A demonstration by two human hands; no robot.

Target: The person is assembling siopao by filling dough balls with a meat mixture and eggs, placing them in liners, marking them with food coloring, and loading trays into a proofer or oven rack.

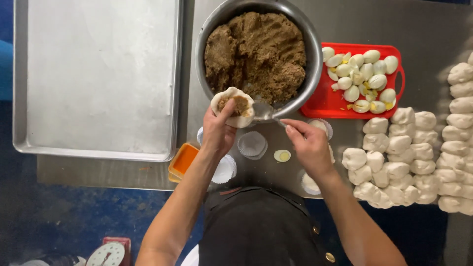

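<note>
the left hand (218,132) cups a dough round (233,107) holding brown filling, just beside the bowl (309,74) rim. the right hand (308,144) pinches a spoon (263,111), its handle running from that hand up-left toward the dough, bowl-end nearly touching it.

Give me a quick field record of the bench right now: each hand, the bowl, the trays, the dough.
left hand: holds a flattened dough round with brown filling in its middle
right hand: grips a metal spoon, its bowl at the rim of the steel bowl
steel bowl: full of brown filling
red tray: boiled egg pieces
baking tray: to the left
dough pieces: piled to the right
paper cups: between the hands
</note>
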